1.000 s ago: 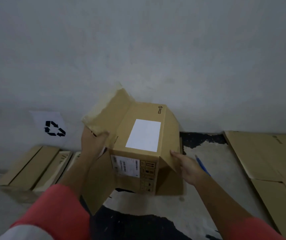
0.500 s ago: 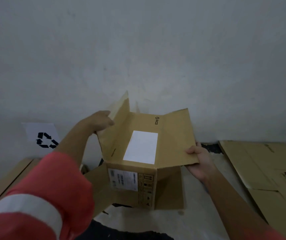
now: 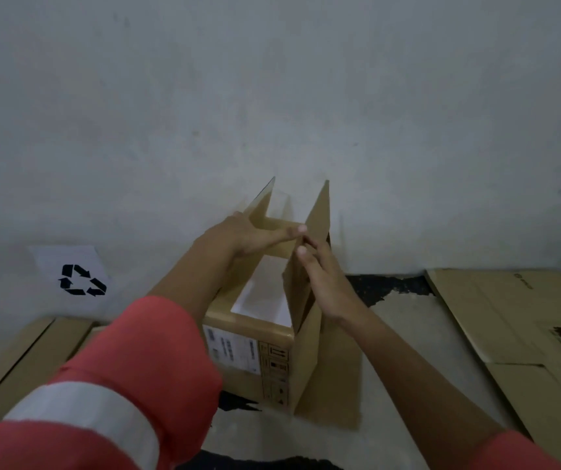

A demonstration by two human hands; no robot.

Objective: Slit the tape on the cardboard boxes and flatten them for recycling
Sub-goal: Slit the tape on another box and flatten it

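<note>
Cardboard box (image 3: 255, 351) upright, top flaps raised. Left hand (image 3: 248, 235): fingers straight, together, laid across far end. Right hand (image 3: 323, 283): fingers straight, flat against right flap (image 3: 318, 215).

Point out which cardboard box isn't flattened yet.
The centre box, touched by the left hand and right hand, stands upright, flaps raised; the left cardboard and right sheets lie flat.

A pale grey, mottled plaster wall (image 3: 272, 96) rises behind and above the left grip (image 3: 255, 235) and the right grip (image 3: 323, 283). Low on it, well to the left of the left grip, hangs a white paper sheet printed with black recycling arrows (image 3: 72, 273). Below and to the right of the right grip lies a pale concrete floor (image 3: 404, 320) with ragged black patches (image 3: 391, 283).
</note>
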